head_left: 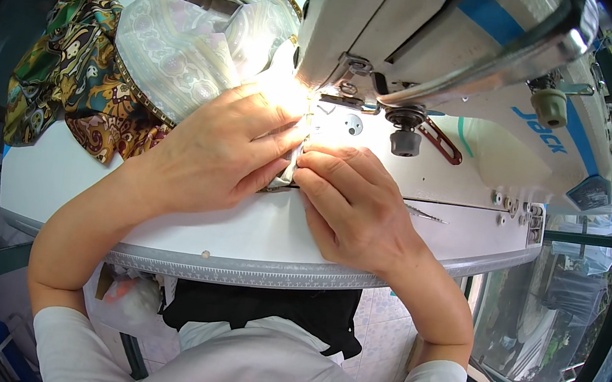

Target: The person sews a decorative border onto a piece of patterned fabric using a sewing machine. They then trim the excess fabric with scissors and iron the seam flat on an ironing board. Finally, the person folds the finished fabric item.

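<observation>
A pale cloth (178, 53) with a faint woven pattern and a dark gold trimmed edge lies bunched left of the sewing machine (385, 40). Its edge runs under the machine's brightly lit needle area. My left hand (228, 143) is closed on this cloth, with its fingertips close to the presser foot. Just to the right, the fingers of my right hand (358, 205) pinch the same cloth edge. Glare washes out the needle and the cloth beneath it. A colourful patterned fabric (93, 88) in green, brown and gold spreads beyond my left forearm.
Thin pointed metal tweezers (425, 215) stick out beside my right hand on the white sewing table (194, 231). A grey tape with ruler marks (250, 272) follows the table's curved front edge. The machine's dark knob (405, 142) hangs over the right side.
</observation>
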A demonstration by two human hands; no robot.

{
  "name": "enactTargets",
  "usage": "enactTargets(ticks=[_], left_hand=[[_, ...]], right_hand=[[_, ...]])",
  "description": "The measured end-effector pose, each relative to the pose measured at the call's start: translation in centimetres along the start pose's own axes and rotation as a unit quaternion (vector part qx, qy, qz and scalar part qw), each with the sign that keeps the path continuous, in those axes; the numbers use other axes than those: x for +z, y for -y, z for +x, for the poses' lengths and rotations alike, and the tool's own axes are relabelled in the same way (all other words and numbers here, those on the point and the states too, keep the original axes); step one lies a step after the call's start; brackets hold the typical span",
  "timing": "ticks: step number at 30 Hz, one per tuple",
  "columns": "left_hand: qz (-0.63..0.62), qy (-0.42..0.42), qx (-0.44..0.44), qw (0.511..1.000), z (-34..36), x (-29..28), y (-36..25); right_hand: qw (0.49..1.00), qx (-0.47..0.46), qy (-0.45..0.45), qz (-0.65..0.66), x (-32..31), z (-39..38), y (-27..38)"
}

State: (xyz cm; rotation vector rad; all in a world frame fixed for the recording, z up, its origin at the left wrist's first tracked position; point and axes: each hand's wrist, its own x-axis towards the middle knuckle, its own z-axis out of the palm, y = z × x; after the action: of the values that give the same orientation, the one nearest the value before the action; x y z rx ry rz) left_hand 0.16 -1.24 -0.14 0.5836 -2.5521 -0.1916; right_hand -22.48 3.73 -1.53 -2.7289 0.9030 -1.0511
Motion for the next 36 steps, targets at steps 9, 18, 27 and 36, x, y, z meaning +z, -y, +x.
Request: enactTargets(ticks=[9, 18, 27, 36], left_hand=[[0.006, 0.006, -0.011, 1.0, -0.07, 0.03, 0.38], [0.008, 0.0, 0.005, 1.0, -0.16, 0.23, 0.39], [0.009, -0.016, 0.007, 1.0, -0.09, 0.19, -0.13], [-0.011, -0.007, 0.0, 1.0, -0.18, -0.02, 0.09]], right_hand=[[1.0, -0.011, -0.002, -0.023, 0.37, 0.07, -0.25], [1.0, -0.019, 0.015, -0.015, -0.14, -0.05, -0.1], [1.0, -0.018, 0.008, -0.015, -0.13, -0.02, -0.01], [1.0, -0.001, 0.006, -0.003, -0.01, 0.13, 0.1]])
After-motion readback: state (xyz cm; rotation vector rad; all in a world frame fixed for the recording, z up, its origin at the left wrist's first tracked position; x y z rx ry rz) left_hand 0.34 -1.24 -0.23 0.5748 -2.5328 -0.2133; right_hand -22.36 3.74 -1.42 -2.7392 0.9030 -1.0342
